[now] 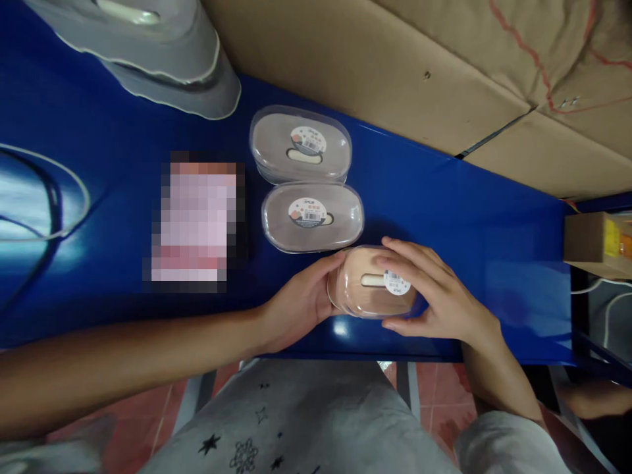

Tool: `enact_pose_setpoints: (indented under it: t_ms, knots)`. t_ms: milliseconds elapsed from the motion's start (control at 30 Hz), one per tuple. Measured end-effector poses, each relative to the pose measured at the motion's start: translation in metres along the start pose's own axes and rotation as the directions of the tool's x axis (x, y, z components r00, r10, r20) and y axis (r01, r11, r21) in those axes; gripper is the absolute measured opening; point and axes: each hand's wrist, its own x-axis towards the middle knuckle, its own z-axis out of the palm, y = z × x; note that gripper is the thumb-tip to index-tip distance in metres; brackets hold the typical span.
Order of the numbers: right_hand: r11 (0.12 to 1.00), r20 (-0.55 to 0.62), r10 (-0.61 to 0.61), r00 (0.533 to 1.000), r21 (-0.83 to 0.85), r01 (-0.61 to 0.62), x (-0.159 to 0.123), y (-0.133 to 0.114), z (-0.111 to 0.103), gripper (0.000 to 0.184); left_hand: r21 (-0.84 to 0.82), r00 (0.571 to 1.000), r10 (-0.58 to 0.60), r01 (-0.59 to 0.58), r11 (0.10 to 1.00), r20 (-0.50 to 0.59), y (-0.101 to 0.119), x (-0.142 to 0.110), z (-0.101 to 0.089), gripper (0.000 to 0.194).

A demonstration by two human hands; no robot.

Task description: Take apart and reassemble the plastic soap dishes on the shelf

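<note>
Both my hands hold one clear oval plastic box with a pinkish insert and a round label, near the front edge of the blue table. My left hand grips its left end. My right hand wraps over its right side, fingers lying across the lid. Two more boxes of the same kind lie just behind it: one almost touching the held box, and another farther back.
A blurred pink-and-white rectangle lies left of the boxes. Clear plastic sheeting sits at the back left. Cardboard runs along the table's far side. A small brown carton stands at the right edge.
</note>
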Motion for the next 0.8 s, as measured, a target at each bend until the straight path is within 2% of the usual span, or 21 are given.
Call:
enact_pose_setpoints:
  t_ms: [233, 333, 467, 600, 700, 800]
  knots:
    - [1.000, -0.047, -0.019, 0.999, -0.009, 0.019, -0.001, 0.001, 0.009, 0.095, -0.010, 0.998, 0.064, -0.064, 0.998, 0.027, -0.003, -0.001, 0.000, 0.041]
    - [1.000, -0.061, -0.019, 0.998, -0.002, 0.019, -0.001, 0.004, 0.011, 0.095, -0.015, 0.997, 0.070, -0.070, 0.997, 0.012, -0.003, 0.000, -0.001, 0.045]
    - [0.997, -0.031, 0.004, 0.999, 0.079, -0.002, 0.001, 0.008, 0.012, 0.094, -0.006, 0.998, 0.053, -0.053, 0.999, 0.027, -0.004, 0.001, -0.003, 0.054]
    - [0.990, -0.011, 0.022, 1.000, 0.139, -0.021, 0.001, 0.012, 0.011, 0.098, 0.008, 0.998, 0.056, -0.056, 0.998, 0.028, -0.004, 0.001, -0.003, 0.054]
    - [0.992, 0.025, 0.040, 0.999, 0.119, -0.043, 0.000, 0.011, 0.011, 0.101, 0.021, 0.998, 0.060, -0.061, 0.998, 0.036, -0.004, 0.001, -0.002, 0.052]
    - [0.994, 0.034, 0.050, 0.998, 0.093, -0.053, -0.002, 0.011, 0.008, 0.096, 0.051, 0.998, 0.062, -0.063, 0.997, 0.010, -0.004, 0.002, -0.002, 0.051]
